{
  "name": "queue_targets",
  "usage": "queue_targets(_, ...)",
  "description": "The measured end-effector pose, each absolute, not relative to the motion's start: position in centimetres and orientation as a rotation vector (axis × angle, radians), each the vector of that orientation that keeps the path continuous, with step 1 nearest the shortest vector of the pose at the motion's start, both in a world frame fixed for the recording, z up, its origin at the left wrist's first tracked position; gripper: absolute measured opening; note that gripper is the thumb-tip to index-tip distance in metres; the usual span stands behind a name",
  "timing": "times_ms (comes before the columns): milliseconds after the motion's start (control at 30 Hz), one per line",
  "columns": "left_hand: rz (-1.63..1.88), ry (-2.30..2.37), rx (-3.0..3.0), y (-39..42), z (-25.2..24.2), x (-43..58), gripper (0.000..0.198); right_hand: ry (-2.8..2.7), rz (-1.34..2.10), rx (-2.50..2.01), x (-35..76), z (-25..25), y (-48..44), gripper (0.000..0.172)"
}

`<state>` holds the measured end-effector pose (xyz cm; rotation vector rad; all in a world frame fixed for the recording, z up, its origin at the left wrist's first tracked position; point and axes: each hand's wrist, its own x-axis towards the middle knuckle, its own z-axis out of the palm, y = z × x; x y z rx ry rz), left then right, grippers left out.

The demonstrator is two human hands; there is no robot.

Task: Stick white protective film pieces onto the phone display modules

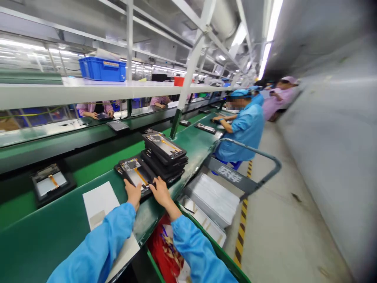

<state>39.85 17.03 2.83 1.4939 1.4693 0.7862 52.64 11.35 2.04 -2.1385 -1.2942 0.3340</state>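
Green workbench (67,220) being lit by overhead strips in long assembly hall. Black tray (134,171) with opened device being touched at near edge by left hand (133,193) and right hand (159,190), fingers being laid close together on top; clasp underneath cannot be told. Tray lying against stack of trays (165,155), white sheet (98,202) near. Co-worker in blue (247,127) being seated further along.

Black open-backed tablet (136,173), lying flat, seemingly against taller stack (164,157)
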Motion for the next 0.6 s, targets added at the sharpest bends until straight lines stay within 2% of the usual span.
queue_targets(100, 0.64, 1.609, 1.47, 17.1, 3.3, 40.9, 0.08, -1.443, 0.206, -2.158, 52.4, 1.6, 9.5, 0.046)
queue_targets(167, 0.574, 1.656, 1.47, 17.7, 4.0, 40.2, 0.077, -1.602, -0.035, -2.157, 52.5, 1.5, 9.3, 0.045)
queue_targets(233, 0.555, 1.635, 1.505, 18.8, 4.9, 38.1, 0.069, -1.731, -0.192, -2.056, 52.3, 1.6, 10.6, 0.048)
queue_targets(300, 0.602, 1.58, 1.584, 19.9, 6.1, 34.5, 0.06, -1.854, -0.184, -1.872, 50.7, 2.2, 13.2, 0.05)
queue_targets(467, 0.822, 1.686, 1.756, 22.5, 10.1, 17.5, 0.042, -2.144, 0.316, -1.366, 37.5, 6.6, 20.7, 0.049)
queue_targets(533, 0.864, 1.879, 1.7, 23.4, 11.7, 8.5, 0.035, -2.238, 0.621, -1.275, 29.7, 8.6, 23.4, 0.048)
queue_targets(600, 0.877, 2.107, 1.565, 24.3, 12.8, 0.0, 0.036, -2.25, 0.888, -1.303, 21.8, 9.8, 26.1, 0.047)
